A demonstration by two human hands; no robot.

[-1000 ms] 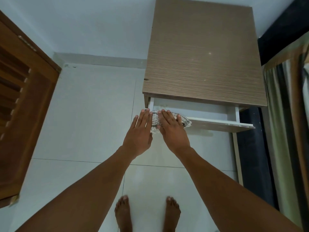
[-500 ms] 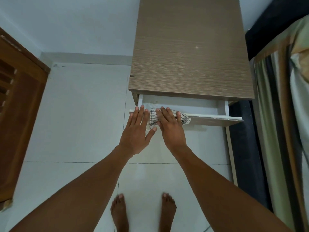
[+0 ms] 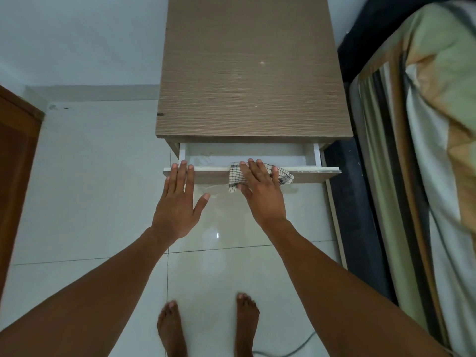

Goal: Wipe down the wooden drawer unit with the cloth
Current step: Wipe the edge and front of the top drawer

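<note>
Your right hand [image 3: 260, 191] presses the black-and-white checked cloth [image 3: 260, 173] flat onto the top edge of the open white drawer front [image 3: 309, 175] of the brown wood-grain drawer unit [image 3: 252, 73]. It has slid from the left end to mid-edge; the right stretch remains unwiped and clear. Your left hand [image 3: 177, 202], flat and empty, steadies the left corner.

The drawer unit [image 3: 252, 73] runs out past the top edge, so its back is unseen. Its top hides most of the open drawer [image 3: 247, 155] below; only the front strip shows. At the drawer's front edge, the right hand [image 3: 260, 191] covers the middle of the checked cloth [image 3: 282, 173]. Right of the unit, the bed [image 3: 425, 150] is cut by the frame's edge.
</note>
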